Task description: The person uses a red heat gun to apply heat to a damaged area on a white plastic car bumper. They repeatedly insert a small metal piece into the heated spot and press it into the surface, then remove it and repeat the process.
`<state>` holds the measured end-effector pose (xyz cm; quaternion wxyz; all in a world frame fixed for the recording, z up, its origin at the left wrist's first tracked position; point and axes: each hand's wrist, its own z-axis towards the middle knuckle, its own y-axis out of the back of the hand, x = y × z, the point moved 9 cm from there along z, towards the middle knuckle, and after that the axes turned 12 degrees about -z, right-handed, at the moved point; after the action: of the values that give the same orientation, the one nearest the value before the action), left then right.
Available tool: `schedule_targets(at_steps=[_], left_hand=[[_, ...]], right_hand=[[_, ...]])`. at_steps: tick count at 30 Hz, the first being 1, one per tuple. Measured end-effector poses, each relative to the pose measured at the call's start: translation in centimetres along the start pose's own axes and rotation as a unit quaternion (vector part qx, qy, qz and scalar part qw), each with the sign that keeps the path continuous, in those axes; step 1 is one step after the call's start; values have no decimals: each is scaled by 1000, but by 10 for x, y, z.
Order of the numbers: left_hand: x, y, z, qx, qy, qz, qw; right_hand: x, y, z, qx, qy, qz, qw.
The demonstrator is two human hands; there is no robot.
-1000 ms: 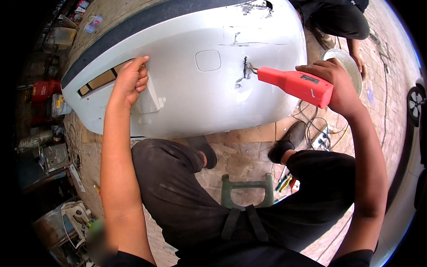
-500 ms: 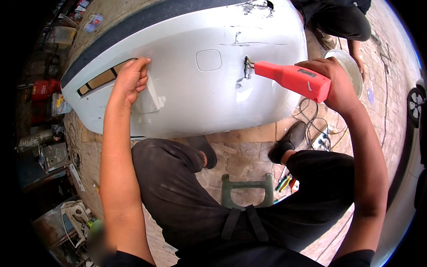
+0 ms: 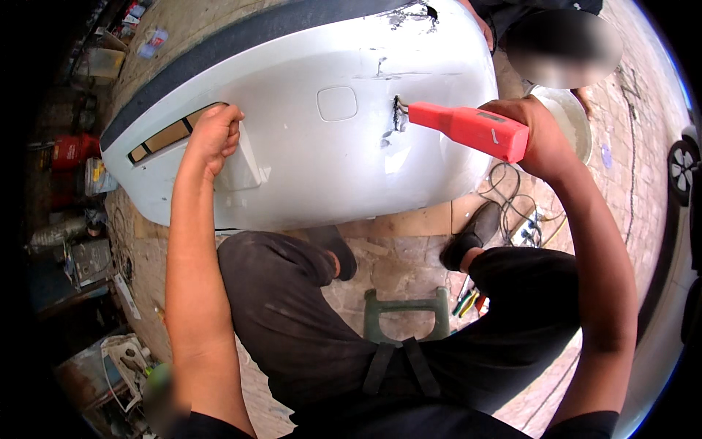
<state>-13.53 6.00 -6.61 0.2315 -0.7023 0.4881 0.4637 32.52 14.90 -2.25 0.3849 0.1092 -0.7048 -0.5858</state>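
A silver car bumper [image 3: 285, 161] lies before me, with a cracked, blackened split [image 3: 396, 115] toward its right end. My right hand [image 3: 540, 135] grips a red hot stapler [image 3: 468, 128], whose metal prongs meet the bumper at the split. My left hand [image 3: 216, 139] is closed at the edge of the slotted opening [image 3: 164, 137] on the bumper's left part, its fingers curled against that edge. Dark scratches and a jagged hole [image 3: 431, 13] mark the upper right of the bumper.
Another person crouches at the upper right, with a hand [image 3: 479, 25] by the bumper's end. Beside them stands a pale bucket [image 3: 567, 121]. Cables and a power strip [image 3: 528, 228], pliers [image 3: 465, 303] and a green stool [image 3: 406, 300] are near my legs. Cluttered equipment lines the left.
The bumper's right end has shifted slightly left and down, and the hot stapler has moved left with it. The other person has leaned in, with a hand now at the bumper's end.
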Motion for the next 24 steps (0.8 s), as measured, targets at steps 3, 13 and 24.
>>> schedule_targets(at_steps=[3, 13, 24], left_hand=[[4, -3, -2, -6, 15, -18, 1000], [-28, -1, -60, -61, -100, -130, 985], [157, -215, -214, 161, 197, -470, 845]], right_hand=[[6, 8, -6, -57, 81, -75, 992], [16, 24, -66, 63, -48, -114, 990], [102, -48, -172, -223, -267, 544, 763]])
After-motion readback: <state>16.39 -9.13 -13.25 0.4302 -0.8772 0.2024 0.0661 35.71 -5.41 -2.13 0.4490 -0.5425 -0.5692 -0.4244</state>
